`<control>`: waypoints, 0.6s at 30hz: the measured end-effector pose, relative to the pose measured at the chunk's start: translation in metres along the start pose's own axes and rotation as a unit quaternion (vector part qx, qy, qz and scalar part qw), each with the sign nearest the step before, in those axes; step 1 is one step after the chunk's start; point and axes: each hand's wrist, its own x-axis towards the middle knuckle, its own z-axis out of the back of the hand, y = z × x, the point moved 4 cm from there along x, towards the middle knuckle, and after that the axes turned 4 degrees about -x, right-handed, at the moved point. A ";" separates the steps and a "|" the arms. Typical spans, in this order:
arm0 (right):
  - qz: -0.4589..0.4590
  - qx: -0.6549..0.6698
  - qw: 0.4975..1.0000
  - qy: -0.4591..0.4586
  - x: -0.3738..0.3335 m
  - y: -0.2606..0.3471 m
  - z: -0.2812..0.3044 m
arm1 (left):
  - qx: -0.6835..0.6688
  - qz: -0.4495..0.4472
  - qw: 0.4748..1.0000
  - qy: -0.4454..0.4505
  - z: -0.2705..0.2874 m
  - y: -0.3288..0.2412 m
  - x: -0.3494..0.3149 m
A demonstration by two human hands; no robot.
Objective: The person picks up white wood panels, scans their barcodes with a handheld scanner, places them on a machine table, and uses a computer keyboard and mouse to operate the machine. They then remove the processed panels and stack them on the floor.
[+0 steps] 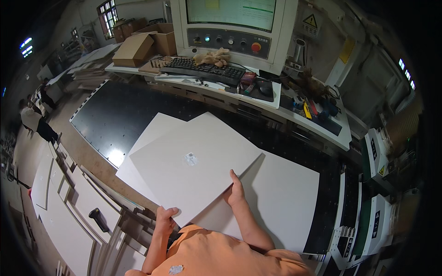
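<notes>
A white rectangular board [202,152] with a small printed label [190,159] is in both my hands, tilted over the machine table. My left hand [165,219] grips its near corner, thumb on top. My right hand [235,191] holds the right edge, thumb up along it and the other fingers mostly hidden beneath. Under it a larger white panel [285,198] lies on the black table [115,110]; it shows on both sides of the held board, which covers its middle.
Stacked white panels [55,216] stand at my left, with a black handheld scanner [98,220] on top. Beyond the table are a keyboard [202,69], gloves [212,57], a control console [230,39] and an open carton [133,49]. People [39,119] stand far left.
</notes>
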 end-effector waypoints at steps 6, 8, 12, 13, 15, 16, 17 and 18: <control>0.142 0.051 0.980 -0.128 -0.073 0.037 0.058 | 0.215 0.037 0.974 0.061 -0.015 0.018 0.056; 0.234 0.057 0.960 -0.141 -0.106 0.044 0.078 | 0.376 -0.203 0.903 0.037 -0.015 0.002 0.086; 0.298 0.094 0.928 -0.203 -0.168 0.050 0.128 | 0.663 -0.301 0.684 -0.043 0.000 0.000 0.115; 0.318 0.121 0.919 -0.198 -0.181 0.051 0.141 | 0.674 -0.323 0.663 -0.051 0.008 -0.004 0.120; 0.311 0.147 0.904 -0.253 -0.199 0.061 0.167 | 0.675 -0.334 0.654 -0.065 0.026 -0.015 0.136; 0.332 0.141 0.901 -0.239 -0.204 0.072 0.175 | 0.690 -0.322 0.644 -0.070 0.036 -0.023 0.148; 0.346 0.145 0.892 -0.251 -0.207 0.079 0.183 | 0.699 -0.343 0.624 -0.070 0.048 -0.034 0.158; 0.352 0.152 0.884 -0.267 -0.211 0.088 0.191 | 0.713 -0.349 0.606 -0.061 0.059 -0.047 0.169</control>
